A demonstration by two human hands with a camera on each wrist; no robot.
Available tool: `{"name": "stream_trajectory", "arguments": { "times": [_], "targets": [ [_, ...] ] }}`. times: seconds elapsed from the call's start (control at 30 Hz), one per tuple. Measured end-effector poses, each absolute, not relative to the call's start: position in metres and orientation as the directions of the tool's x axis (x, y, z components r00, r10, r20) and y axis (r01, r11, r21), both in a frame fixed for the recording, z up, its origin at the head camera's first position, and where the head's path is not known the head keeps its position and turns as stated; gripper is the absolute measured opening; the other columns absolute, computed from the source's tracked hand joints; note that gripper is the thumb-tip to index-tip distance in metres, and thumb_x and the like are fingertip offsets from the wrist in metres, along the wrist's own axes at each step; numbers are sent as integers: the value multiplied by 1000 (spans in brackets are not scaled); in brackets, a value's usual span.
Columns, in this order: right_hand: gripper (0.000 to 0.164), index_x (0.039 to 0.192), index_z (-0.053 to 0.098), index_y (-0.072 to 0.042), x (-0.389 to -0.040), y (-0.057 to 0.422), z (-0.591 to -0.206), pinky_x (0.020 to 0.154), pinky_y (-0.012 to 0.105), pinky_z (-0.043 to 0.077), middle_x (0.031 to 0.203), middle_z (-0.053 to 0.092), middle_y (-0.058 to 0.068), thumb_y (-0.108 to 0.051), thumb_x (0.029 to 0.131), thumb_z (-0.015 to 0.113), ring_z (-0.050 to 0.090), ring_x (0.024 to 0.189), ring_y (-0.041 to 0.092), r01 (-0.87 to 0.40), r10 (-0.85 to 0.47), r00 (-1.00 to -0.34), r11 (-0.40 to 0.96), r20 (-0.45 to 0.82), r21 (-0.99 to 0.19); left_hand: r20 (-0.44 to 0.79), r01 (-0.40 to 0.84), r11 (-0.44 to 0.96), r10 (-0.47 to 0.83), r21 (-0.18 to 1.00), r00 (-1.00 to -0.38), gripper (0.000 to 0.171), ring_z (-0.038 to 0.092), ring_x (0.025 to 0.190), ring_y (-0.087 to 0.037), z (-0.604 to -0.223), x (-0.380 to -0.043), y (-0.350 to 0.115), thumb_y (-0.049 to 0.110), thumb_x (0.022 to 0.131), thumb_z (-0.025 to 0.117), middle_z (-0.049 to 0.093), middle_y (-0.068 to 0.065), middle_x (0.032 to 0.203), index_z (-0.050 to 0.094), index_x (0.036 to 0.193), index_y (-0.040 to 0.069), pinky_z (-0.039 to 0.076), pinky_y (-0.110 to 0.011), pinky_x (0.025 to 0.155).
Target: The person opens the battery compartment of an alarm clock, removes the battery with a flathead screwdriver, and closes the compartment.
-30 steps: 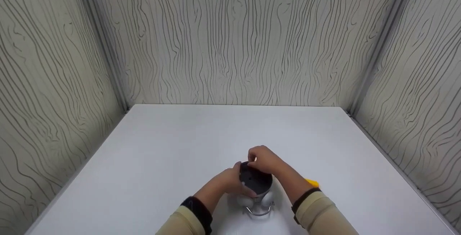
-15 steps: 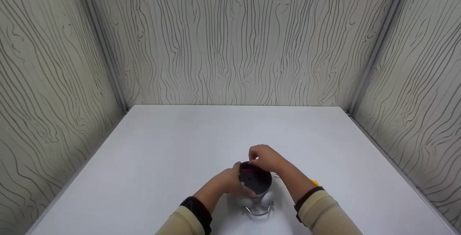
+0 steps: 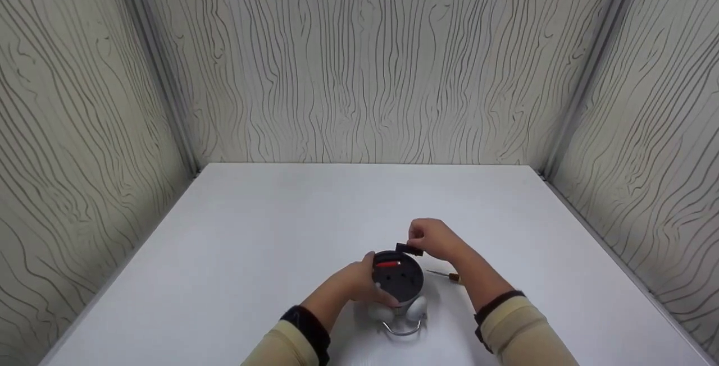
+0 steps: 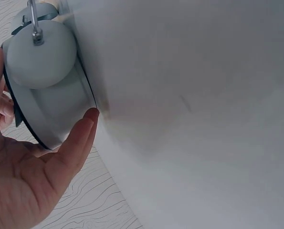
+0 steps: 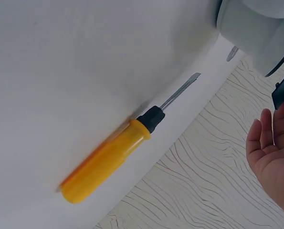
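A twin-bell alarm clock (image 3: 413,293) with a pale grey case has its black back turned up, bells and handle toward me. In the back, a red battery (image 3: 387,264) shows in an uncovered compartment. My left hand (image 3: 362,283) grips the case from the left; in the left wrist view, fingers and thumb span its rim below one bell (image 4: 41,57). Just beyond the clock's far right rim, my right hand (image 3: 439,238) pinches a small black battery cover (image 3: 408,250), apart from the clock. The right wrist view shows this cover (image 5: 283,89) at the fingertips.
A screwdriver (image 5: 103,162) with a yellow handle and black collar lies on the white table (image 3: 281,214), right of the clock, partly under my right forearm in the head view. Wood-patterned panels (image 3: 359,63) enclose the table at the back and sides.
My right hand has lifted the battery cover off the clock's back and moved right and away with it, exposing the red battery. The left hand keeps its grip. More of the screwdriver shows.
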State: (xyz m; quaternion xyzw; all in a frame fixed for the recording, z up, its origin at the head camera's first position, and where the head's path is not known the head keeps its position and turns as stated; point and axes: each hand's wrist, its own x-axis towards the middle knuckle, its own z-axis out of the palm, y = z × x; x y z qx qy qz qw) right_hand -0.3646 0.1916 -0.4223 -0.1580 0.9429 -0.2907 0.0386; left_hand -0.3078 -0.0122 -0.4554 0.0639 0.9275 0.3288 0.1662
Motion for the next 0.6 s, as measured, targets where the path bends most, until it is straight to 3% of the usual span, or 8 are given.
{"name": "stream_trajectory", "arguments": {
  "times": [0.4, 0.6],
  "targets": [
    [11, 89, 66, -4, -374, 231, -429, 80, 39, 55, 90, 67, 11, -7, 100, 65, 60, 82, 21, -144, -183, -983, 817, -14, -559, -274, -27, 787, 182, 616, -944, 118, 53, 144, -42, -455, -306, -10, 38, 71, 99, 57, -25, 151, 31, 162, 4, 42, -60, 121],
    [8, 95, 67, -4, -377, 246, -433, 83, 38, 57, 91, 65, 12, -9, 101, 66, 58, 84, 23, -44, -106, -991, 834, -81, -550, -266, -26, 796, 171, 605, -949, 118, 54, 144, -42, -454, -305, -10, 38, 71, 98, 57, -25, 151, 32, 162, 4, 43, -59, 121]
  ]
}}
